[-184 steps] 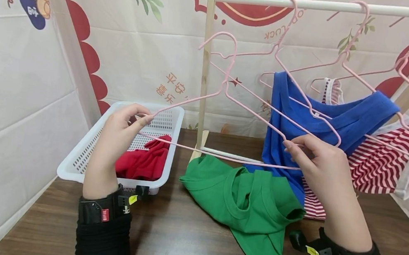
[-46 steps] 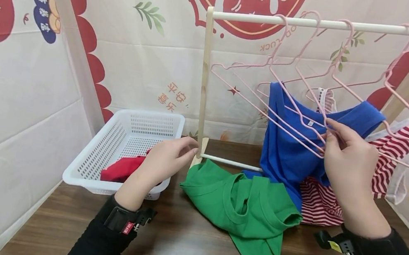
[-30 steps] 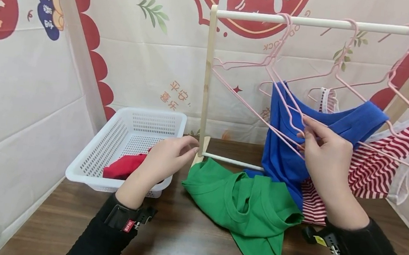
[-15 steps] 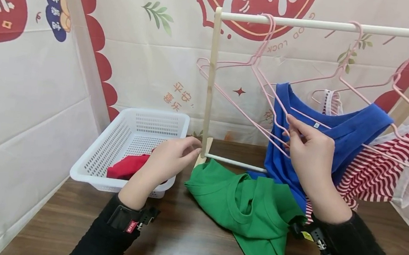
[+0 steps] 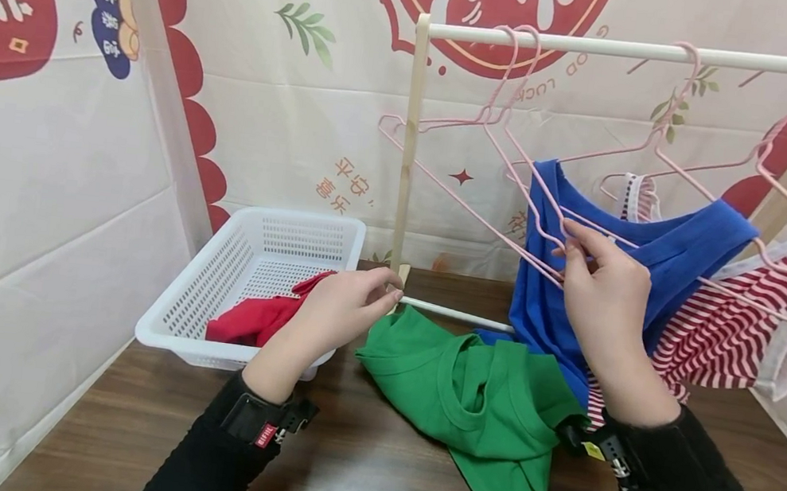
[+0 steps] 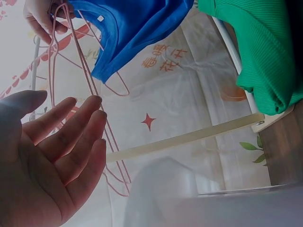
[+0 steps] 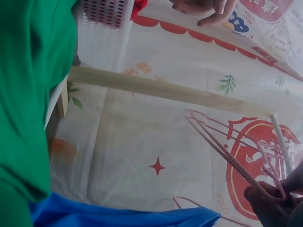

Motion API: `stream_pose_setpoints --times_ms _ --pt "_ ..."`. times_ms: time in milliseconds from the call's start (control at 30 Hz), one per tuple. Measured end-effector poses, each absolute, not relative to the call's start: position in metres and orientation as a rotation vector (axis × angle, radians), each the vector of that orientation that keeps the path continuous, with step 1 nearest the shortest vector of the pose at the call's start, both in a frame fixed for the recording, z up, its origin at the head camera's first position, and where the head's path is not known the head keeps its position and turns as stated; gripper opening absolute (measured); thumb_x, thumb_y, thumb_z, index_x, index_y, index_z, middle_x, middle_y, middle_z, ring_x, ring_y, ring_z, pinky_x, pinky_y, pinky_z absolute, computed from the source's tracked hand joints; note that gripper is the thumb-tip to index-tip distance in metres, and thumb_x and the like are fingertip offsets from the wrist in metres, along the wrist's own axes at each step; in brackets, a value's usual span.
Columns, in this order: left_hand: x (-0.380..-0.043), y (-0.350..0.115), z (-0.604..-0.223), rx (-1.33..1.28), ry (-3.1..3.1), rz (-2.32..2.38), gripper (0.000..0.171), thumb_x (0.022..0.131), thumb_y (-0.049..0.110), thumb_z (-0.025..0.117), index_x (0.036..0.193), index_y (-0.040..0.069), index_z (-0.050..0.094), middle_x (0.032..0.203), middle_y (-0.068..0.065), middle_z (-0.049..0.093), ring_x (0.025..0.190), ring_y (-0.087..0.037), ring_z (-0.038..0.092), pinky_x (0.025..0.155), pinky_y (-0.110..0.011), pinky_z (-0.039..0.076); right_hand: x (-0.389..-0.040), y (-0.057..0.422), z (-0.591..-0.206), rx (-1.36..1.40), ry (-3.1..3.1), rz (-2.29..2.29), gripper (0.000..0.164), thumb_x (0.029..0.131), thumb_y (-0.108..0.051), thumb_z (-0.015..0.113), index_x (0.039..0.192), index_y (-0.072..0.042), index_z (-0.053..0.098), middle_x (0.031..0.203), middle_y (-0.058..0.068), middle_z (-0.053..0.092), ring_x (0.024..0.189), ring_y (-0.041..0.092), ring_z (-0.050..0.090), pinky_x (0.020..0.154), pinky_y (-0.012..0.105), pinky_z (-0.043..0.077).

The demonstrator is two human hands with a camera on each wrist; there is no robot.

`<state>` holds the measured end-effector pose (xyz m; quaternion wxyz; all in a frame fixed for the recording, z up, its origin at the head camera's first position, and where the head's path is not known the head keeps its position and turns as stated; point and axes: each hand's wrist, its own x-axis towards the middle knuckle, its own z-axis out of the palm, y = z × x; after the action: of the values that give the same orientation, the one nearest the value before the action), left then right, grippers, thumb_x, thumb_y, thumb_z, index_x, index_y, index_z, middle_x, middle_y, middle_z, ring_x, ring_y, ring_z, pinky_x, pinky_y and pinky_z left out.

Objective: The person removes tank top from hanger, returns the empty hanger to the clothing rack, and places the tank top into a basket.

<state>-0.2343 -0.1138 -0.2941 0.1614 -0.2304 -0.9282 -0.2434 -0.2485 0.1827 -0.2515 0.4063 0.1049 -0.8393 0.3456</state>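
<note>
Two pink wire hangers (image 5: 533,166) hang bare, side by side, near the left end of the white rail (image 5: 609,47). At their lower right corner my right hand (image 5: 607,300) pinches the wire between thumb and fingers. My left hand (image 5: 340,304) is held beside the rack's wooden post (image 5: 408,159), partly over the basket, its fingers loosely bent around nothing; the left wrist view shows its bare palm. Just right of the bare hangers, a blue sleeveless top (image 5: 682,240) hangs from another pink hanger. A green garment (image 5: 416,368) lies crumpled on the table between my forearms.
A white perforated basket (image 5: 308,238) stands at the left with red cloth (image 5: 248,322) in it. Farther right along the rail hangs a red-and-white striped garment (image 5: 722,336). Printed cloth walls (image 5: 269,128) stand behind and beside the brown table (image 5: 110,408).
The hanger held earlier in both hands now hangs on the rail; my left hand has let go. My right hand has slid the two bare hangers leftward together. Their hooks have spread slightly apart.
</note>
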Motion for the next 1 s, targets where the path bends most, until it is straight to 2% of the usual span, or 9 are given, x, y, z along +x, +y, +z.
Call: stream_pose_setpoints --times_ms 167,267,367,433,500,600,700,833,1000 --pt "-0.236 -0.113 -0.297 -0.668 -2.673 -0.707 0.023 0.097 0.032 0.059 0.114 0.020 0.067 0.094 0.005 0.071 0.085 -0.012 0.065 0.071 -0.030 0.050 -0.247 0.189 -0.254 0.253 -2.107 0.855 0.030 0.100 -0.014 0.051 0.124 -0.015 0.069 0.095 0.009 0.073 0.067 -0.010 0.053 0.050 0.013 0.035" --pt "-0.236 -0.112 -0.299 -0.671 -2.693 -0.692 0.024 0.097 0.034 0.059 0.115 0.021 0.067 0.095 0.006 0.070 0.085 -0.011 0.065 0.072 -0.029 0.050 -0.246 0.191 -0.256 0.252 -2.084 0.855 0.031 0.100 -0.016 0.049 0.122 -0.013 0.070 0.102 0.007 0.072 0.075 -0.008 0.052 0.058 0.015 0.035" --pt "-0.238 -0.110 -0.300 -0.685 -2.709 -0.676 0.023 0.097 0.035 0.059 0.114 0.021 0.067 0.093 0.007 0.069 0.080 -0.009 0.063 0.070 -0.027 0.049 -0.245 0.194 -0.256 0.266 -2.062 0.851 0.031 0.099 -0.016 0.048 0.120 -0.011 0.071 0.109 0.006 0.070 0.081 0.004 0.052 0.064 0.020 0.034" --pt "-0.239 -0.109 -0.301 -0.700 -2.721 -0.660 0.023 0.097 0.035 0.059 0.114 0.021 0.067 0.091 0.008 0.068 0.077 -0.008 0.061 0.067 -0.025 0.048 -0.244 0.195 -0.256 0.285 -2.052 0.849 0.030 0.098 -0.015 0.050 0.119 -0.009 0.071 0.114 0.007 0.069 0.091 0.014 0.056 0.076 0.023 0.039" --pt "-0.239 -0.107 -0.303 -0.717 -2.730 -0.644 0.023 0.097 0.034 0.059 0.114 0.020 0.066 0.090 0.008 0.068 0.075 -0.007 0.060 0.066 -0.024 0.048 -0.243 0.197 -0.254 0.321 -2.026 0.812 0.029 0.096 -0.012 0.053 0.118 -0.006 0.071 0.118 0.010 0.066 0.100 0.026 0.057 0.086 0.033 0.040" --pt "-0.241 -0.104 -0.306 -0.743 -2.744 -0.603 0.024 0.096 0.034 0.060 0.114 0.019 0.067 0.089 0.008 0.067 0.077 -0.007 0.061 0.066 -0.024 0.048 -0.239 0.196 -0.254 0.394 -1.944 0.726 0.029 0.093 -0.012 0.057 0.115 0.000 0.070 0.121 0.017 0.063 0.113 0.039 0.051 0.099 0.050 0.034" --pt "-0.242 -0.101 -0.311 -0.794 -2.753 -0.546 0.024 0.096 0.033 0.060 0.114 0.018 0.068 0.089 0.007 0.067 0.079 -0.008 0.062 0.067 -0.025 0.049 -0.233 0.190 -0.255 0.493 -1.830 0.616 0.035 0.092 -0.021 0.054 0.110 0.003 0.071 0.117 0.022 0.063 0.110 0.044 0.051 0.095 0.056 0.034" --pt "-0.244 -0.095 -0.318 -0.860 -2.764 -0.447 0.022 0.096 0.031 0.061 0.113 0.019 0.068 0.088 0.009 0.066 0.082 -0.007 0.062 0.068 -0.026 0.050 -0.222 0.181 -0.257 0.703 -1.728 0.527 0.044 0.095 -0.031 0.049 0.102 0.005 0.072 0.106 0.023 0.066 0.101 0.046 0.057 0.088 0.058 0.039" --pt "-0.247 -0.087 -0.326 -0.923 -2.793 -0.271 0.024 0.094 0.033 0.064 0.113 0.018 0.068 0.099 0.004 0.069 0.092 -0.012 0.065 0.074 -0.030 0.053 -0.221 0.181 -0.265 1.070 -1.738 0.422 0.040 0.098 -0.028 0.050 0.096 0.005 0.073 0.099 0.021 0.068 0.094 0.041 0.061 0.084 0.053 0.043"
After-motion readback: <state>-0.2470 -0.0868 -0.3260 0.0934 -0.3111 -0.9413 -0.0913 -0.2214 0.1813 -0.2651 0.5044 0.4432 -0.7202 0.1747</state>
